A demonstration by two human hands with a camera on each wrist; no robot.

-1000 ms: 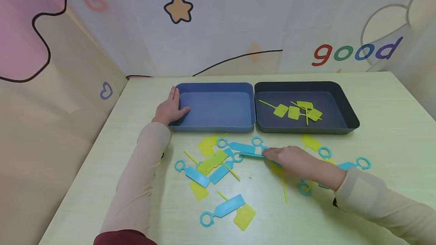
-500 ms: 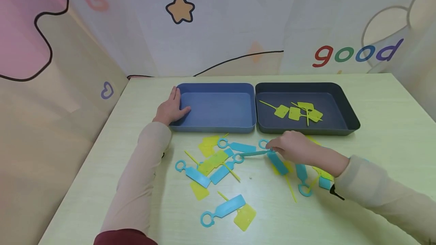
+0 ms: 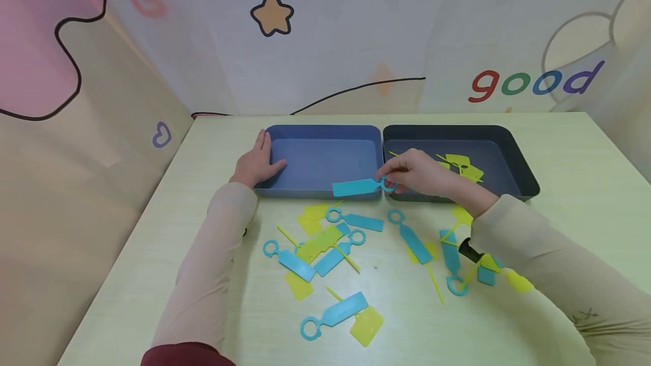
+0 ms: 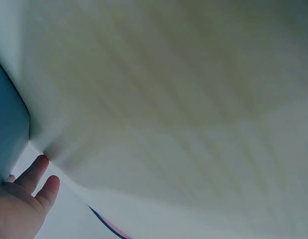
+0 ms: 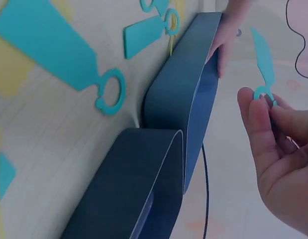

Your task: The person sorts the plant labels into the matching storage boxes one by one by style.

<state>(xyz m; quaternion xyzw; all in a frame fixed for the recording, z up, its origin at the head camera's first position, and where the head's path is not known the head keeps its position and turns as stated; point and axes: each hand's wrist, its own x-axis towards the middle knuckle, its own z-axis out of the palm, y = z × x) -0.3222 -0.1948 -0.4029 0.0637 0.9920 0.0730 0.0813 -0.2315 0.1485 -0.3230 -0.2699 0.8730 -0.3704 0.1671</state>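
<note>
My right hand [image 3: 424, 174] pinches a light blue plastic tag [image 3: 354, 187] by its ring end. The tag's flat strip points left, over the front rim of the blue tray [image 3: 317, 192]. In the right wrist view the pinched ring shows between thumb and fingertips. My left hand [image 3: 254, 164] rests on the blue tray's left wall, fingers straight and thumb over the inside. Right beside stands a dark tray [image 3: 524, 179] holding several yellow tags [image 3: 473, 173], some hidden behind my right hand. Loose blue tags [image 3: 414, 243] and yellow tags [image 3: 367, 326] lie in front.
The pale table [image 3: 168, 253] bears both trays side by side at its back, edges touching. Behind them hangs a printed curtain [image 3: 335, 33] with a star and the word "good". My right sleeve [image 3: 549, 264] covers part of the tags at right.
My right hand has lifted a blue tag off the pile and carried it up to the blue tray's front right corner. My left hand has stayed on the tray wall.
</note>
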